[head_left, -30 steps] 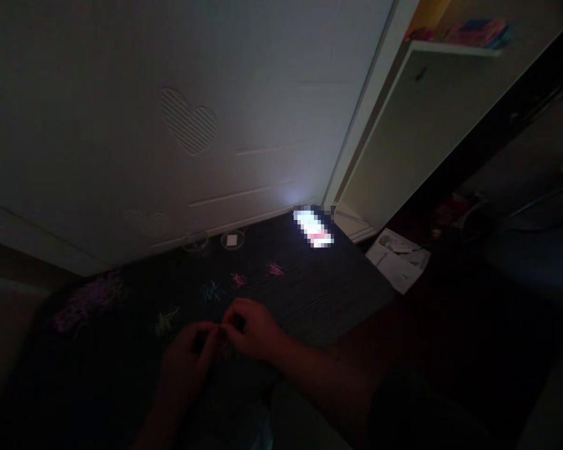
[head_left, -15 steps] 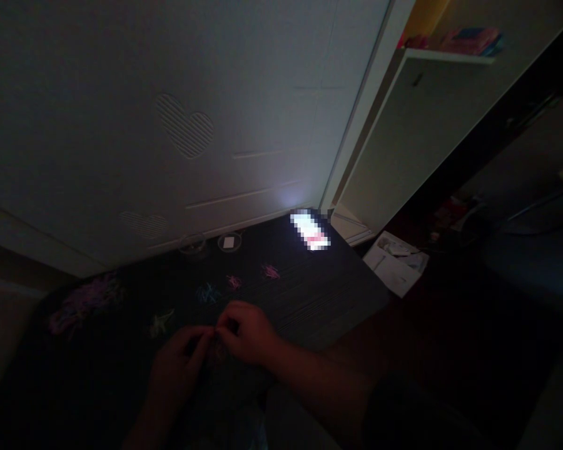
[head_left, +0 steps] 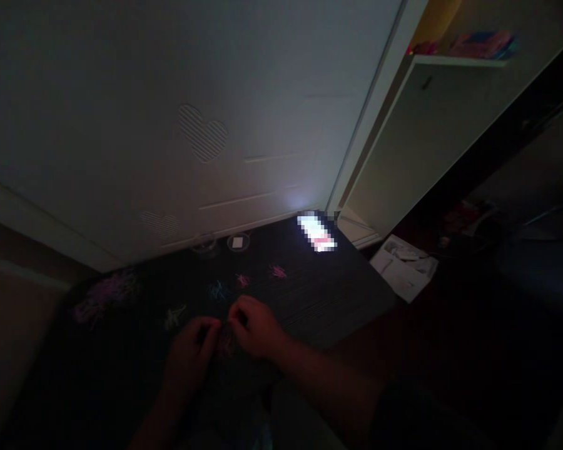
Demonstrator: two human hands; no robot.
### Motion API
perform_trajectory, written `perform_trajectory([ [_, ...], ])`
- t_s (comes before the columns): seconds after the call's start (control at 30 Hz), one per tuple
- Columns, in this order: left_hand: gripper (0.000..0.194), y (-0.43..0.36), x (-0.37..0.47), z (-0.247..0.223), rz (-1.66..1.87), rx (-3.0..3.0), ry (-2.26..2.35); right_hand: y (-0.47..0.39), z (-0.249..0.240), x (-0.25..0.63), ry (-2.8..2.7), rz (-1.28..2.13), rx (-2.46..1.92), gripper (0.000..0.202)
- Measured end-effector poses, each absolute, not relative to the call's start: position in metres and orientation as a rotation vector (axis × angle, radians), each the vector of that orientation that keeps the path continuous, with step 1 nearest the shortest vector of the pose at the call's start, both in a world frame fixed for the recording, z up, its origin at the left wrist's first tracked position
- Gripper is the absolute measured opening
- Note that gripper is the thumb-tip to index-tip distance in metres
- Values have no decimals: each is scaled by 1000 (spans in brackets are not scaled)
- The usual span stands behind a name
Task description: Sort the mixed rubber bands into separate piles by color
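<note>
Both of my hands are close together over the near part of a dark table (head_left: 319,312). My left hand (head_left: 192,350) has thumb and forefinger pinched together. My right hand (head_left: 256,328) is pinched in the same way, a small gap from the left one. Whatever the fingertips hold is too small and dark to make out. Just below and between them lies a dim pinkish pile of thin strands (head_left: 226,344). Beyond the hands are small piles of strands: a pale yellowish one (head_left: 174,317), a blue one (head_left: 218,290), a pink one (head_left: 243,280) and another pink one (head_left: 278,272).
A larger purple-pink heap (head_left: 106,297) lies at the table's left end. Along the back stand a clear round container (head_left: 205,245) and a round lid with a white label (head_left: 238,242). A lit phone (head_left: 316,231) glows by the wall. An open white box (head_left: 405,267) sits beyond the right edge.
The view has shifted, so everything appears slightly farther right. My fingertips, touching before, are now a little apart, and the pinkish pile below them shows more.
</note>
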State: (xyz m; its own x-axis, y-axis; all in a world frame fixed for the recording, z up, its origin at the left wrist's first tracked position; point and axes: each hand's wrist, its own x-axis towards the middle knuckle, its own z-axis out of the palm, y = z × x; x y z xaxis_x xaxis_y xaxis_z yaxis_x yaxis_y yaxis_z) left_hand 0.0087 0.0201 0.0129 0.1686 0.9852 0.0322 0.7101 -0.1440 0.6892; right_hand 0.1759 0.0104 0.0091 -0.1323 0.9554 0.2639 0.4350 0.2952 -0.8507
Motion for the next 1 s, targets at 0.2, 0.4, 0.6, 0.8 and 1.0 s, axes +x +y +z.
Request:
perform_trajectory([
  [0.2, 28, 20, 6, 12, 825, 1860, 1676, 13, 6, 177, -1590, 792, -1255, 5],
  [0.4, 29, 19, 8, 13, 891, 1858, 1641, 14, 5, 177, -1472, 798, -1285, 4],
  [0.6, 28, 18, 12, 11, 753, 1925, 1476, 11, 7, 174, -1727, 795, -1276, 4],
  [0.8, 25, 17, 13, 10, 814, 1921, 1421, 12, 2, 173, -1763, 804, -1260, 12],
  [1.0, 23, 17, 13, 10, 864, 1928, 1404, 15, 1, 172, -1751, 771, -1258, 6],
])
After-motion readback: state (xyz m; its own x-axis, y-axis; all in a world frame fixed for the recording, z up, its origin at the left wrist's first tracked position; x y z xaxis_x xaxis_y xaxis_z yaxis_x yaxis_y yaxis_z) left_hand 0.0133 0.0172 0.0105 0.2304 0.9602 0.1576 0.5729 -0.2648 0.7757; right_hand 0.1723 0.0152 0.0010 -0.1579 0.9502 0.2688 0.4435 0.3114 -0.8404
